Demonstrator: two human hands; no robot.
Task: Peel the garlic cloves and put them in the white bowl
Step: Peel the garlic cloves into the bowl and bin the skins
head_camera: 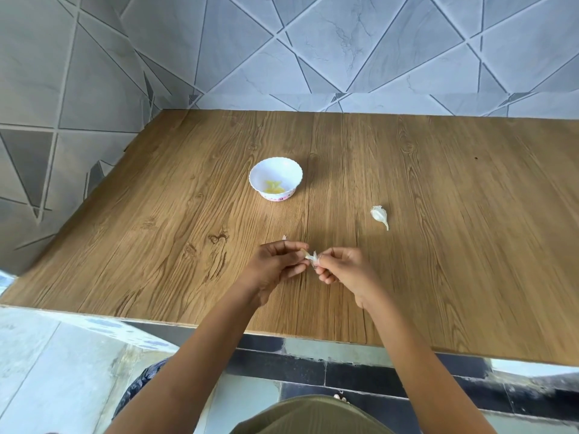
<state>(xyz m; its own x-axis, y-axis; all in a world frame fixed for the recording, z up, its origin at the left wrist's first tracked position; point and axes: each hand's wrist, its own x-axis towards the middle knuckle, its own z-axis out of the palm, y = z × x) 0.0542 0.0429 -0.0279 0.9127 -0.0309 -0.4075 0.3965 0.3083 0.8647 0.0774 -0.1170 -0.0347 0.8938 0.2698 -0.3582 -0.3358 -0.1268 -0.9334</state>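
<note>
Clove (309,256) between left hand (277,261), right hand (344,267), near table edge (282,331)

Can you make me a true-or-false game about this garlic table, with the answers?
1. The white bowl holds yellowish peeled garlic. True.
2. The left hand and right hand pinch one garlic clove between them. True.
3. The second clove lies inside the white bowl. False: it lies on the table, right of the white bowl.
4. The left hand touches the white bowl. False: the white bowl stands apart, beyond both hands.
</note>
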